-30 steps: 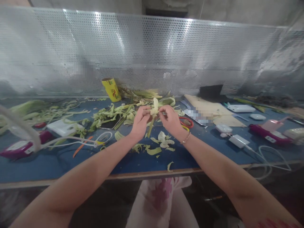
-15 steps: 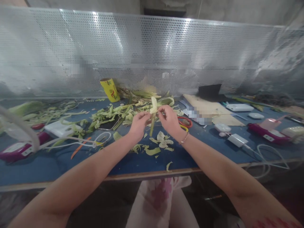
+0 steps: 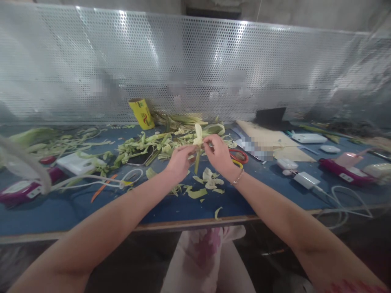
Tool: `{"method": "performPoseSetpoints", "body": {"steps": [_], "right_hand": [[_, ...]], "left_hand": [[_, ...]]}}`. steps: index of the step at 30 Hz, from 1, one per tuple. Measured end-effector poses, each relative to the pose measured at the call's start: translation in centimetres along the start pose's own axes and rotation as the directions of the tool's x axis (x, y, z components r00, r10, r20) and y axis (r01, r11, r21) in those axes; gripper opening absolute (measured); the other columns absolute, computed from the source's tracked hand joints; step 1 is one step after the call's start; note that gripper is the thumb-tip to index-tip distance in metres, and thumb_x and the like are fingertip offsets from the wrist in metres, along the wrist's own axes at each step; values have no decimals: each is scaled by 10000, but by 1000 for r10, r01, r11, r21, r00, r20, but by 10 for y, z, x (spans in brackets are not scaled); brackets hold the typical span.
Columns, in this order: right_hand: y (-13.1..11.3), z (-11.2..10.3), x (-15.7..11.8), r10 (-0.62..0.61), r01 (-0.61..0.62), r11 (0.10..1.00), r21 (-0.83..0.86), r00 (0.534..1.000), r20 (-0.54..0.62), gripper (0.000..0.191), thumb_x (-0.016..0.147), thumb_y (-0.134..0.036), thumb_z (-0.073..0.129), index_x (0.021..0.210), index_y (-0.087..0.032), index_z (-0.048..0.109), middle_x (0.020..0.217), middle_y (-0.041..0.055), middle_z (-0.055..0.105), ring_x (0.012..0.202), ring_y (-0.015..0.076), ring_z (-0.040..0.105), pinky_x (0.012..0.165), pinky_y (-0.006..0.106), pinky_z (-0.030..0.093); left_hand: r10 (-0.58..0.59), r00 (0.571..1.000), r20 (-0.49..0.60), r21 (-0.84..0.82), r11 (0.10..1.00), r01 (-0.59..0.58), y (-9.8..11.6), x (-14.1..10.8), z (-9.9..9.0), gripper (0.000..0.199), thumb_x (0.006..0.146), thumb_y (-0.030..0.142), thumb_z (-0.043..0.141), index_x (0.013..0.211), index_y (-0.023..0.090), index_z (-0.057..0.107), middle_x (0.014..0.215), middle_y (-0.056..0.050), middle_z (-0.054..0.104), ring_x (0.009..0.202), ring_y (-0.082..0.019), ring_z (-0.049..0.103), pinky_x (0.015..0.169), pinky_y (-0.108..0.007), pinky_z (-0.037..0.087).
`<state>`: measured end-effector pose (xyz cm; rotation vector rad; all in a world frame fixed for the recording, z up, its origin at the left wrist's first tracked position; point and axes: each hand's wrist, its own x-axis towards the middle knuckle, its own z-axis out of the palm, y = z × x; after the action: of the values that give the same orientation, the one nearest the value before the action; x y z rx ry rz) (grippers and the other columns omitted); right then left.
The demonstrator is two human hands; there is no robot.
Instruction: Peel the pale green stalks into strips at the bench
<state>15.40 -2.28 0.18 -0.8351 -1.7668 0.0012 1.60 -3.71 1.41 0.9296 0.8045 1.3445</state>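
Observation:
Between my two hands stands a pale yellow flower on a short green stem, roughly upright over the table. The fingertips of my left hand are closed on its left side, just below the petals. From the right, my right hand pinches the flower's base with thumb and forefinger. My fingers hide part of the join between petals and stem. Pale petal pieces and a green peeled strip lie on the table below my hands. Behind them spreads a heap of green plant scraps.
Red-handled scissors lie just right of my right hand. A yellow tube leans at the back by the perforated metal screen. Cables, a white charger and purple devices occupy the sides. Cardboard lies back right.
My left fingers have shifted slightly to the right and lie flatter against the flower. The right hand and the flower have hardly moved.

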Motion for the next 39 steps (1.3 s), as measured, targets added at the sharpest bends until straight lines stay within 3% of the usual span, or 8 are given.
{"method": "performPoseSetpoints", "body": {"steps": [5, 10, 18, 22, 25, 30, 34, 39], "right_hand": [[2, 1, -1, -15, 14, 1000, -6, 1000, -12, 73, 804, -168, 416, 812, -208, 476, 835, 58, 579, 840, 181, 553, 753, 340, 477], [0, 2, 0, 53, -53, 998, 19, 998, -18, 56, 800, -176, 438, 820, -201, 484, 836, 62, 591, 796, 168, 568, 633, 287, 482], [1, 7, -1, 173, -169, 956, 239, 985, 6, 28, 798, -205, 457, 825, -202, 453, 857, 55, 589, 753, 152, 584, 696, 321, 497], [-1, 7, 0, 138, -129, 961, 246, 990, -21, 28, 782, -183, 474, 803, -198, 462, 878, 64, 576, 809, 161, 573, 731, 331, 488], [-3, 5, 0, 75, -66, 980, 187, 996, -40, 41, 771, -159, 486, 760, -197, 476, 846, 54, 572, 838, 167, 556, 761, 334, 471], [-3, 3, 0, 86, -83, 980, 178, 996, -8, 29, 768, -170, 492, 766, -198, 498, 860, 48, 575, 845, 162, 549, 729, 312, 471], [0, 2, 1, 142, -147, 969, 198, 989, 36, 13, 757, -193, 500, 768, -200, 505, 863, 46, 578, 813, 157, 548, 666, 287, 472], [3, -2, 4, 160, -174, 978, 120, 981, 112, 33, 736, -187, 498, 768, -193, 504, 840, 47, 570, 776, 156, 546, 659, 282, 461]], "left_hand": [[-9, 1000, -15, -27, 1000, 8, 1, 1, 0, 129, 510, 187, 675, 573, 159, 565, 630, 9, 562, 620, -101, 513, 578, -241, 411], [5, 1000, 5, -21, 1000, -4, 2, 2, -1, 132, 525, 154, 624, 514, 164, 493, 554, 33, 508, 582, -88, 494, 597, -240, 422], [111, 993, 43, 21, 994, -112, -2, 2, 0, 157, 590, 168, 570, 563, 181, 416, 559, 47, 467, 556, -80, 503, 545, -214, 424], [75, 996, 54, 3, 997, -76, -5, 2, 3, 138, 633, 161, 515, 664, 204, 388, 586, 59, 483, 533, -73, 512, 517, -198, 417], [133, 990, 51, 72, 988, -136, -8, 3, 2, 100, 686, 193, 473, 705, 219, 378, 536, 70, 439, 437, -66, 443, 434, -184, 347], [299, 946, 127, 173, 932, -317, -9, 7, -5, 119, 721, 185, 430, 682, 219, 323, 478, 85, 268, 375, -60, 276, 389, -187, 208], [331, 931, 152, 306, 880, -363, -8, 10, -8, 143, 706, 133, 398, 659, 213, 289, 502, 74, 274, 410, -65, 252, 424, -195, 225], [427, 891, 154, 608, 670, -427, -7, 15, -14, 139, 690, 116, 396, 625, 203, 308, 539, 46, 367, 485, -83, 330, 482, -218, 278]]}}
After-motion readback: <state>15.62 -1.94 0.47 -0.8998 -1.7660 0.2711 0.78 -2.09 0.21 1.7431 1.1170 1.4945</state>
